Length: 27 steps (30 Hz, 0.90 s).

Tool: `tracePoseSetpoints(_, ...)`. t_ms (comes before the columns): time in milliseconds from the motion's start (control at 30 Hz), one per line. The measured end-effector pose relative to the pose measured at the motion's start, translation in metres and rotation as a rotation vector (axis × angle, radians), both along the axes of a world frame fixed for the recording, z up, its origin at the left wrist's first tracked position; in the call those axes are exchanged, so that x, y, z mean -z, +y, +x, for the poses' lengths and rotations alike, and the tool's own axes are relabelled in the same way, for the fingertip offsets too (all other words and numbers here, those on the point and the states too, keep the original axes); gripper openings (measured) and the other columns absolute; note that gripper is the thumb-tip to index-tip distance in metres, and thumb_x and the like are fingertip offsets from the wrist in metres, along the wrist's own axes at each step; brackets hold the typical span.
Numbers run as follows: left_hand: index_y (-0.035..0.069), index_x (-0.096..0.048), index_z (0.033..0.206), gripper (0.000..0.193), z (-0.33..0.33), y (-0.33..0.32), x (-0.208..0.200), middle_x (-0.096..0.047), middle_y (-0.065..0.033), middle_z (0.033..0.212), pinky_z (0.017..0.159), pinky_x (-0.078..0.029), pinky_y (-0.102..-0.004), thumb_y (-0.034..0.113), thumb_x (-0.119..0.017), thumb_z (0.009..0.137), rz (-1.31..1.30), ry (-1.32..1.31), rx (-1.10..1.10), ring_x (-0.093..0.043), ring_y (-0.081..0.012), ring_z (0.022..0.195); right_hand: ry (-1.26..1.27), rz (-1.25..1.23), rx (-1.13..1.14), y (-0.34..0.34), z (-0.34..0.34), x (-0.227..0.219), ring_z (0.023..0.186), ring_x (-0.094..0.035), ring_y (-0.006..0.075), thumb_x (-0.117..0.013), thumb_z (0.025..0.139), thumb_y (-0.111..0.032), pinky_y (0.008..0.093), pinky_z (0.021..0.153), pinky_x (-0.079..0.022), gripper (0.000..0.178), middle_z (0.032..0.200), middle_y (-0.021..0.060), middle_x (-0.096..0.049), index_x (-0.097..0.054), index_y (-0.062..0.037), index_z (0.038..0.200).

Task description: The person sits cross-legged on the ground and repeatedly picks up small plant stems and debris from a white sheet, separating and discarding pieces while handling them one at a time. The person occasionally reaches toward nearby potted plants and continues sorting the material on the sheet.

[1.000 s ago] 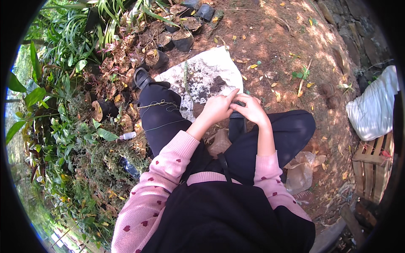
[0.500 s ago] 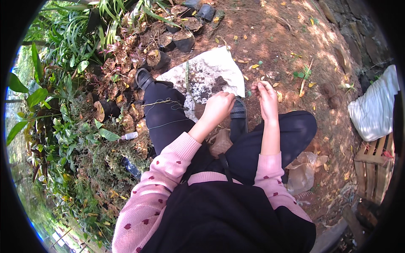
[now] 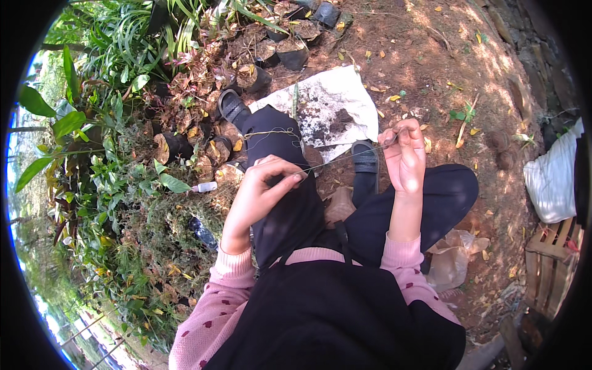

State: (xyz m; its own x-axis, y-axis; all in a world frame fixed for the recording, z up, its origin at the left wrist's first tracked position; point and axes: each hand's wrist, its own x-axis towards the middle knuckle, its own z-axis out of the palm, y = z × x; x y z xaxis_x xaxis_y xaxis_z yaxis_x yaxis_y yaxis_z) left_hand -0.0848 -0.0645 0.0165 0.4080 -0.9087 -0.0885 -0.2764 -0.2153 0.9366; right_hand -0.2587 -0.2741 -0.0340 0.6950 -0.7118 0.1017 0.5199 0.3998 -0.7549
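A thin greenish string (image 3: 345, 160) runs nearly taut between my two hands, above my lap. My left hand (image 3: 262, 191) is over my left thigh, its thumb and fingers closed on one end of it. To the right and a bit farther off, my right hand (image 3: 405, 157) is raised with the palm side showing and pinches the other end. A loose yellowish string (image 3: 271, 132) lies across my left knee. Beyond my feet, a white sheet (image 3: 361, 102) on the ground bears dark soil (image 3: 340, 121) and a long narrow green leaf (image 3: 295, 100).
Black plant bags (image 3: 292, 57) and dense green plants fill the left side. Nearby lies a small whitish bottle (image 3: 205, 187). A clear plastic bag (image 3: 449, 262) rests by my right knee. At far right, a white sack (image 3: 550, 188) sits above a wooden crate (image 3: 549, 268).
My left hand has moved left and toward me, away from my right hand. The string now shows stretched between them. The whole view has shifted slightly.
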Motion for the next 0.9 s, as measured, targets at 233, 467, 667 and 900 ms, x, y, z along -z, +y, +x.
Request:
tracePoseSetpoints(233, -0.003, -0.066, 0.091, 0.01, 0.046, 0.065, -0.005, -0.065, -0.0051, 0.083, 0.07, -0.046, -0.0212, 0.003, -0.06, 0.084, 0.21, 0.28, -0.196, -0.059, -0.0089, 0.079, 0.06, -0.018, 0.172, -0.016, -0.018, 0.016, 0.082, -0.049, 0.0134, -0.052, 0.095, -0.015, 0.0289, 0.077, -0.043, 0.007, 0.089, 0.0033, -0.051, -0.051, -0.0076, 0.096)
tracePoseSetpoints(467, -0.002, -0.067, 0.088, 0.022, 0.091, 0.144, -0.037, -0.059, -0.0023, 0.073, 0.058, -0.037, -0.0225, 0.018, -0.069, 0.078, 0.216, 0.156, -0.156, -0.048, -0.0075, 0.064, 0.007, 0.095, 0.284, -0.032, -0.035, 0.026, 0.082, -0.05, 0.0132, -0.05, 0.095, -0.014, 0.0305, 0.078, -0.045, 0.008, 0.093, 0.0025, -0.051, -0.052, -0.0091, 0.101)
tracePoseSetpoints(667, -0.001, -0.065, 0.079, 0.016, 0.094, 0.191, -0.063, -0.06, -0.004, 0.073, 0.061, -0.039, -0.023, 0.014, -0.071, 0.076, 0.233, 0.049, -0.225, -0.052, -0.0093, 0.066, 0.028, 0.127, 0.402, -0.043, -0.043, 0.032, 0.084, -0.053, 0.0127, -0.051, 0.095, -0.015, 0.0296, 0.076, -0.045, 0.009, 0.098, 0.0016, -0.054, -0.053, -0.0106, 0.103)
tracePoseSetpoints(900, -0.001, -0.062, 0.076, 0.007, 0.091, 0.247, -0.088, -0.056, -0.002, 0.076, 0.063, -0.035, -0.0225, 0.004, -0.066, 0.073, 0.302, -0.048, -0.531, -0.048, -0.0089, 0.07, 0.042, 0.181, 0.532, -0.051, -0.052, 0.033, 0.085, -0.049, 0.0126, -0.05, 0.096, -0.016, 0.0324, 0.079, -0.044, 0.013, 0.1, 0.0016, -0.054, -0.052, -0.0103, 0.106)
